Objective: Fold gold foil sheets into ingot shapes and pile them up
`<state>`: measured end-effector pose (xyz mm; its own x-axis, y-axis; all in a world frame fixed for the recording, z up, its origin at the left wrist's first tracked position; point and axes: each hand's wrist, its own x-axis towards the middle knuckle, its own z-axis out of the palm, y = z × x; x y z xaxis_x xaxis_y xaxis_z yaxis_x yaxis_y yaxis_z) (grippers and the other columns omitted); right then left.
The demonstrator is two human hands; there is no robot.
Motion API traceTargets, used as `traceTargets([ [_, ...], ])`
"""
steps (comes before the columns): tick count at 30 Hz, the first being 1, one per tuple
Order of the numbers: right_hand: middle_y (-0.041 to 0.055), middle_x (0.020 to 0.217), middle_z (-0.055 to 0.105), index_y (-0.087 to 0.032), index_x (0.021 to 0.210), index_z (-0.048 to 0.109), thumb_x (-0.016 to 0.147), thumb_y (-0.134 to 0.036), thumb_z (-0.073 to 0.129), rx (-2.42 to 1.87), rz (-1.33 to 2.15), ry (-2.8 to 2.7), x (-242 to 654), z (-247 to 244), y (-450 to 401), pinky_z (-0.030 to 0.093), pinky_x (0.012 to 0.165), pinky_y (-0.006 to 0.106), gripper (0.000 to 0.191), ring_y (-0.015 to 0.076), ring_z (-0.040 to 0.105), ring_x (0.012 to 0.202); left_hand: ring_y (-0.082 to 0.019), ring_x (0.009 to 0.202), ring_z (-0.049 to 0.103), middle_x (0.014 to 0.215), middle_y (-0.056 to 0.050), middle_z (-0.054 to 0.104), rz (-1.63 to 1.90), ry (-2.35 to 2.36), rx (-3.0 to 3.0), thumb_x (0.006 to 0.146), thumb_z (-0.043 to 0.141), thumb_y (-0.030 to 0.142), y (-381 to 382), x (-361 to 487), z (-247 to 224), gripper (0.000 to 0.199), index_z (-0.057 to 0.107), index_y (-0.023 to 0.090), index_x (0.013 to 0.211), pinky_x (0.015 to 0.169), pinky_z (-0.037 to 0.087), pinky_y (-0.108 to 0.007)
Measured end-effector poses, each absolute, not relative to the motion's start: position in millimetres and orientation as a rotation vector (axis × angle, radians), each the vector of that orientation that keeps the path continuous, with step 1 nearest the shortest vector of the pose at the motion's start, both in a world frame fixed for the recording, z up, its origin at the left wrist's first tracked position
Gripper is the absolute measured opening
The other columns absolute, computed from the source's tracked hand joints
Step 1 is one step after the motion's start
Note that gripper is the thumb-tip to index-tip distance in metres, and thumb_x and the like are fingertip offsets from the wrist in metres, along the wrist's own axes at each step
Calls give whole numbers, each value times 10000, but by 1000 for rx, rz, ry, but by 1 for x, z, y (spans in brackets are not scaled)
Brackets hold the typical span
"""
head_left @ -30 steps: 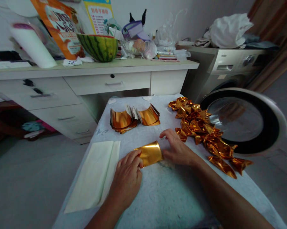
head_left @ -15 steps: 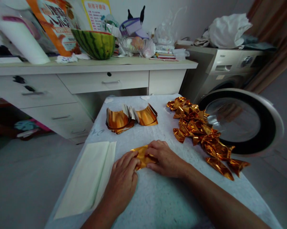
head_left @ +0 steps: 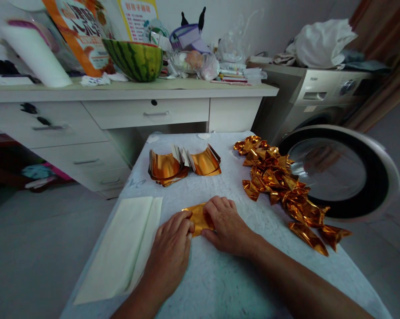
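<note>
Foil sheet (head_left: pixel 200 218), shiny gold and roughly rectangular, lies at the frame's lower centre on the pale blue, cloth-covered table (head_left: pixel 216 283). The bare left hand (head_left: pixel 172 241) has curled fingers on its left end; the bare right hand (head_left: pixel 225 223), clear of it a second ago, now rests on its right part. Work on it thus looks two-handed, though whether either hand pinches or merely presses, I cannot tell.

Gold foil sheet (head_left: pixel 200 220), copper-gold foil pile (head_left: pixel 269 175), pale blue cloth (head_left: pixel 216 283), dark-striped green watermelon (head_left: pixel 136 62)
</note>
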<state>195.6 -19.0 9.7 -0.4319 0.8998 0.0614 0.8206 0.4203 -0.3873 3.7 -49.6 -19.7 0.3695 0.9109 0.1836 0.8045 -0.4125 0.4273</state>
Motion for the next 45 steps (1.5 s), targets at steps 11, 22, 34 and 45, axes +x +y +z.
traceTargets([
  [11, 86, 1167, 524, -211, 1213, 503, 708, -281, 714, -1589, 539, -2370, 240, 15, -3, 344, 906, 413, 551, 270, 460, 1047, -251, 1287, 460, 1316, -89, 543, 567, 1524, 2387, 916, 364, 93, -52, 4, -18, 232, 521, 225, 1023, 1024, 399, -530],
  [22, 102, 1143, 533, -181, 1196, 569, 859, -288, 603, -1544, 448, -2286, 224, 7, 5, 337, 915, 408, 355, 251, 437, 1030, -260, 1259, 508, 1319, -99, 571, 694, 1501, 2485, 895, 403, 69, -50, 4, -24, 296, 570, 209, 1096, 1004, 460, -499],
  [34, 87, 1089, 537, -167, 1054, 595, 806, -183, 583, -1616, 436, -2245, 213, 5, 8, 343, 876, 386, 248, 241, 435, 997, -276, 1210, 545, 1258, -118, 615, 718, 1484, 2592, 866, 433, 8, -50, 6, -33, 325, 615, 173, 1080, 968, 495, -480],
  [45, 77, 1029, 536, -183, 949, 580, 785, -180, 544, -1654, 322, -2279, 206, 2, 10, 341, 831, 375, 168, 237, 441, 950, -263, 1161, 575, 1234, -99, 639, 684, 1481, 2616, 833, 457, -36, -50, 8, -36, 373, 637, 179, 1078, 947, 497, -457],
])
